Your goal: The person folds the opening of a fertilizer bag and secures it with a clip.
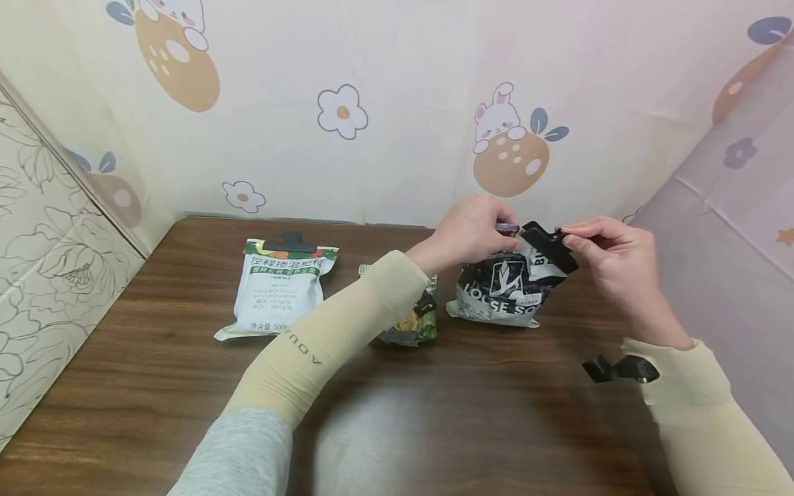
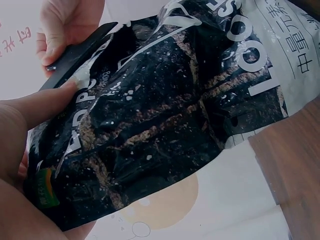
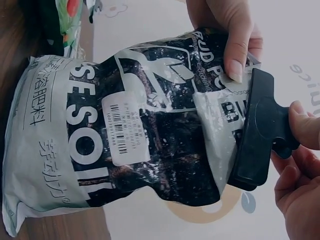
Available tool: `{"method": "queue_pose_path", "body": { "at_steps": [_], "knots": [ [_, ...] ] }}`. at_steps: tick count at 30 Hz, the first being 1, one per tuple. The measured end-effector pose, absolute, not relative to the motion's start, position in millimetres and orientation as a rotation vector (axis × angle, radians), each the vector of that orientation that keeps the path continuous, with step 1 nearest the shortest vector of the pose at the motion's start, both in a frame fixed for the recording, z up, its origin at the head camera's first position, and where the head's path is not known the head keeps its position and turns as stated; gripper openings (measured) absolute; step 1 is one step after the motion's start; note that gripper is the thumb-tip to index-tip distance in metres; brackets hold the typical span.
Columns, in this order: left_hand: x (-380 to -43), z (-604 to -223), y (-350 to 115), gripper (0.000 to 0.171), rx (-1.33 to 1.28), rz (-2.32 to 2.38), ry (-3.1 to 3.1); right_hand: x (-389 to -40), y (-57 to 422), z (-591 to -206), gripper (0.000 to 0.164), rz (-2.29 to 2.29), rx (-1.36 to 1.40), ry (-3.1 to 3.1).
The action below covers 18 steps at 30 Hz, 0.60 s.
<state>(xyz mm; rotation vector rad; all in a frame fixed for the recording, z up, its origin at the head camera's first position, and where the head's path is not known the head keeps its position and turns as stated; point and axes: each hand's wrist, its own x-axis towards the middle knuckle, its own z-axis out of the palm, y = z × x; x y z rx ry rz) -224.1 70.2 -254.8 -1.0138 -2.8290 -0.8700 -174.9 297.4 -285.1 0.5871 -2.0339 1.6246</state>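
A black-and-white bag of loose soil [image 1: 511, 286] stands on the right part of the table, its top end leaning to the right. My left hand [image 1: 474, 231] holds the bag's top edge, the thumb flat on the front in the right wrist view. A wide black bag clip [image 3: 257, 132] lies across the bag's top beside that thumb. Between thumb and fingers, my right hand [image 1: 620, 265] pinches the handle of this clip. The left wrist view shows the bag [image 2: 150, 110] from close up, with dark soil behind its plastic.
A white fertilizer bag [image 1: 279, 286] with a black clip [image 1: 290, 242] on its top lies at the left. Partly hidden behind my left forearm is a smaller green packet [image 1: 428, 329], also with a black clip [image 1: 425, 303]. A patterned curtain [image 1: 397, 158] rises behind the wooden table [image 1: 471, 413].
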Motion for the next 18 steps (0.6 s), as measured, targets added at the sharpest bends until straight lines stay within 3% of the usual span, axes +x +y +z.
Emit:
{"method": "queue_pose_path", "body": {
  "at_steps": [9,18],
  "knots": [
    [-225,-259,72,0.044,-0.977,-0.935,-2.828,-178,296,-296,0.017,1.540,0.584,-2.101],
    [-225,-258,71,0.042,-0.971,-0.886,-2.845,-179,293,-302,0.015,1.543,0.556,-2.177]
  ]
}}
